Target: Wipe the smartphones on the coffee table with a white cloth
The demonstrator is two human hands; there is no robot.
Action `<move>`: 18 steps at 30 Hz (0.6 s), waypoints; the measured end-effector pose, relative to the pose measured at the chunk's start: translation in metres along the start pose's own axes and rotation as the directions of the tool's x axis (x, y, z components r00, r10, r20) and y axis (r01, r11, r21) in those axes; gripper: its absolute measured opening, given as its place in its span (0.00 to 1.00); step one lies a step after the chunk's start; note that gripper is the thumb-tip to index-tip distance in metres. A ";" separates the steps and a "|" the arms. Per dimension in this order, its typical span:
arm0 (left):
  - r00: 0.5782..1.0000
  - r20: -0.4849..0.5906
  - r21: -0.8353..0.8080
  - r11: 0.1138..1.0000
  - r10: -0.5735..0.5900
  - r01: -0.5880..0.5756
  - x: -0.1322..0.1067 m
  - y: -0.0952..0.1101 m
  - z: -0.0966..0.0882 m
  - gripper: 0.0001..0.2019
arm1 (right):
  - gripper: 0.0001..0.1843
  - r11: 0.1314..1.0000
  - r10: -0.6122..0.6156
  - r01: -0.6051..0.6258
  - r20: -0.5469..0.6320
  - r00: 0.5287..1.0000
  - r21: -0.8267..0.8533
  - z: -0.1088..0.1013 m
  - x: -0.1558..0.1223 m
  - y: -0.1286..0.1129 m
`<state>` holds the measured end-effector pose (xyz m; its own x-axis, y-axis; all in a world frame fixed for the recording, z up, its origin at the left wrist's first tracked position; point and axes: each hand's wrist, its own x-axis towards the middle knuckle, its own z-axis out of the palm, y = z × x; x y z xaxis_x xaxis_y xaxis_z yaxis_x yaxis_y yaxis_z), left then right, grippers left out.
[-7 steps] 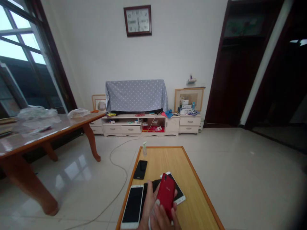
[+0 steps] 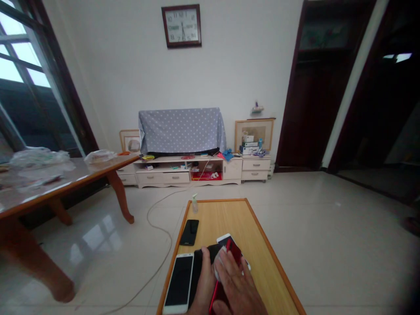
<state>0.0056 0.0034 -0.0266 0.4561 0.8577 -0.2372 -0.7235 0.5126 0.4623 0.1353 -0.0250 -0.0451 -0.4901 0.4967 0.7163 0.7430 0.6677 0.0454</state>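
Note:
My left hand (image 2: 204, 283) is closed round a red smartphone (image 2: 234, 250), its back turned up. Over that back lies my right hand (image 2: 239, 283), pressing a crumpled white wipe (image 2: 218, 264) against it; much of the phone is hidden beneath the fingers. A white-framed smartphone (image 2: 179, 282) lies left of my left hand. Partly covered by the red phone, another white phone (image 2: 224, 238) rests on the wooden table. Something flat and black (image 2: 196, 267) shows behind my left hand, its kind unclear. Farther up the left side lies a black smartphone (image 2: 189, 232).
A pump bottle (image 2: 194, 204) stands at the far left corner of the small wooden table (image 2: 259, 258). To the left is a larger table (image 2: 98, 168) with plastic bags (image 2: 41, 158). A cable (image 2: 166, 229) trails over the floor toward the white cabinet (image 2: 164, 177).
My right hand has slid up the red phone with the wipe, from its lower end toward its top, and now covers more of the back. The camera view has shifted slightly.

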 end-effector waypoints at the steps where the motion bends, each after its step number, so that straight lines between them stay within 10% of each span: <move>1: 1.000 0.011 0.023 1.000 -0.002 0.002 0.002 -0.001 -0.001 0.40 | 0.41 1.000 0.027 -0.027 0.008 1.000 -0.002 -0.004 0.002 0.008; 10: 0.997 0.064 0.278 0.958 0.051 -0.067 -0.005 0.008 0.006 0.40 | 0.35 0.999 0.004 -0.004 -0.023 1.000 0.035 0.011 -0.011 0.005; 18: 0.959 0.282 0.207 0.977 -0.020 -0.041 -0.011 -0.011 0.019 0.28 | 0.32 0.840 0.497 -0.491 0.036 0.867 0.232 -0.029 0.005 0.039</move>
<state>0.0187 -0.0121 -0.0127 0.5978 0.8016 0.0041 -0.6185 0.4580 0.6385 0.1743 -0.0123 -0.0195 -0.0721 0.7821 0.6189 0.7588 0.4457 -0.4749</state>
